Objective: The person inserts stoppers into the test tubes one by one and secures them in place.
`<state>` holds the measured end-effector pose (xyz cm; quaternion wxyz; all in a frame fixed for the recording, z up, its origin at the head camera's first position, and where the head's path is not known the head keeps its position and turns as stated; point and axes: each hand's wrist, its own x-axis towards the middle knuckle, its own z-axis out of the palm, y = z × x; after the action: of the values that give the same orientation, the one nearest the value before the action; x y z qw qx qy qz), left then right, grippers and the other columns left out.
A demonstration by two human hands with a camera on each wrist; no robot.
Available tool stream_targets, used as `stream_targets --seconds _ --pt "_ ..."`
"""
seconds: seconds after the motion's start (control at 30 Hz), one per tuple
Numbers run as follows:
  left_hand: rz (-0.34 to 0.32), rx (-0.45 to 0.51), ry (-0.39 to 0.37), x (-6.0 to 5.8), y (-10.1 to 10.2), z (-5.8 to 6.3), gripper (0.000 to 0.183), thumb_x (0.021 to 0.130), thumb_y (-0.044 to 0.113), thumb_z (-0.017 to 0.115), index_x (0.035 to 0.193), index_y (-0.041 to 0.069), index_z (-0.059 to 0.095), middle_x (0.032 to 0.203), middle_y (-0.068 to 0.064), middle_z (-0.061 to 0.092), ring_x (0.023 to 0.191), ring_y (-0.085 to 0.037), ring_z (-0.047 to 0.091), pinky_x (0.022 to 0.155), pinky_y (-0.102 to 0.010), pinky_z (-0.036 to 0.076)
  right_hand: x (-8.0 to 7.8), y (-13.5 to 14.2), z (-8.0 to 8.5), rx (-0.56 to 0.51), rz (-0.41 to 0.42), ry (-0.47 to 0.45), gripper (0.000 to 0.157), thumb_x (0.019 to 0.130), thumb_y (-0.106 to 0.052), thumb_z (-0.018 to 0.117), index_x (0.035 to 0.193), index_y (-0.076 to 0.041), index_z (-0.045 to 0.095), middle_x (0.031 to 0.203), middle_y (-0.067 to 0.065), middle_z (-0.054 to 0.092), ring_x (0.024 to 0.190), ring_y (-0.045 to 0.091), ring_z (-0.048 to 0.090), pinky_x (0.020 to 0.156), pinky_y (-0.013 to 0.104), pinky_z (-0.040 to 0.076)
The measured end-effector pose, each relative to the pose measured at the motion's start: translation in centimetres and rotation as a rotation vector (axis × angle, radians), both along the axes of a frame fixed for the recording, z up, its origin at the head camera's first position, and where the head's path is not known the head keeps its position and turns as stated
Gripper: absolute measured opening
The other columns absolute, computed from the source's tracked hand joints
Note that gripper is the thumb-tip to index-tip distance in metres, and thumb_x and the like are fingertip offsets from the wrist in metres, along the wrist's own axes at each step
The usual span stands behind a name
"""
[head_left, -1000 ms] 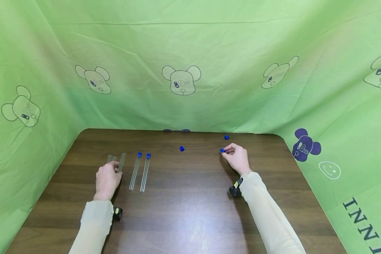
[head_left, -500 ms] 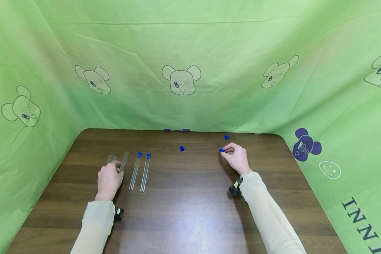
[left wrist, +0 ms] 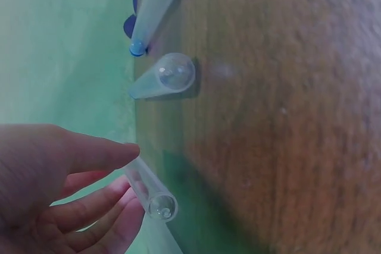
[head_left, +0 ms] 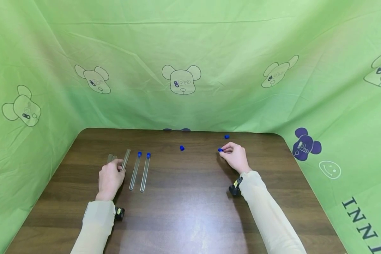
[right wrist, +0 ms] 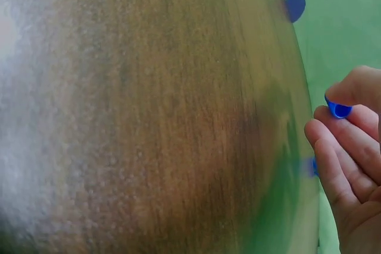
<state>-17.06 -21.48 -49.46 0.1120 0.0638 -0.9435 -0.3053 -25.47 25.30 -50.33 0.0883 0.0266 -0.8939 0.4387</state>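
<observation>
The clear, slender, round-ended test tube (head_left: 126, 159), at the left of the brown wood-grain table (head_left: 177, 183), is pinched by the left hand (head_left: 110, 179); it looks light, stiff, slippery, best held mid-barrel. Far right, the right hand (head_left: 236, 158) pinches a hollow blue cap (right wrist: 340, 111), probably light, best gripped by its sides.

The wood-grain tabletop (head_left: 184, 197) carries two blue-capped tubes (head_left: 135, 172) side by side, two loose blue caps (head_left: 182, 148) and, leftward, partly hidden clear tubes (head_left: 110, 158).
</observation>
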Motion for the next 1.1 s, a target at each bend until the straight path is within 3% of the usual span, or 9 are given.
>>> stream_targets --seconds 0.27,0.43,0.57,0.9,1.1 --pt "-0.012 0.019 0.072 -0.2 0.5 0.6 0.032 0.086 -0.001 0.073 0.118 -0.001 0.071 0.092 -0.016 0.074 0.083 -0.041 0.069 0.069 -0.058 0.053 0.0 -0.3 0.3 -0.017 0.039 -0.019 0.013 0.087 -0.004 0.079 0.098 -0.002 0.073 0.091 0.01 0.076 0.084 0.024 0.074 0.071 0.02 0.057" --pt "-0.03 0.046 0.11 -0.4 1.1 1.0 0.034 0.086 -0.001 0.072 0.12 -0.002 0.07 0.094 -0.016 0.074 0.084 -0.039 0.069 0.072 -0.057 0.053 -0.1 -0.5 0.5 0.022 0.061 -0.017 0.016 0.09 -0.009 0.077 0.105 -0.005 0.077 0.094 0.008 0.077 0.086 0.022 0.074 0.076 0.029 0.059" --pt "-0.051 0.06 0.113 -0.5 1.5 1.2 0.036 0.087 -0.001 0.071 0.123 -0.004 0.068 0.095 -0.016 0.074 0.084 -0.036 0.07 0.073 -0.056 0.053 0.0 -0.6 0.3 0.05 0.053 -0.007 0.017 0.091 -0.01 0.075 0.106 -0.005 0.078 0.094 0.008 0.076 0.085 0.023 0.073 0.08 0.037 0.059" --pt "-0.062 0.045 0.13 -0.5 2.3 1.3 0.039 0.087 -0.001 0.073 0.125 -0.003 0.068 0.095 -0.015 0.074 0.081 -0.031 0.072 0.072 -0.053 0.053 0.2 -0.6 0.3 0.041 0.045 -0.007 0.018 0.092 -0.01 0.075 0.108 -0.002 0.077 0.096 0.012 0.076 0.088 0.027 0.073 0.083 0.042 0.059" --pt "-0.097 0.127 0.136 -0.8 2.8 1.3 0.038 0.087 -0.003 0.074 0.124 -0.006 0.068 0.096 -0.019 0.072 0.082 -0.033 0.073 0.077 -0.051 0.056 0.3 -0.6 0.2 0.048 0.049 0.008 0.019 0.092 -0.011 0.075 0.108 -0.002 0.077 0.096 0.011 0.076 0.087 0.027 0.073 0.083 0.043 0.059"
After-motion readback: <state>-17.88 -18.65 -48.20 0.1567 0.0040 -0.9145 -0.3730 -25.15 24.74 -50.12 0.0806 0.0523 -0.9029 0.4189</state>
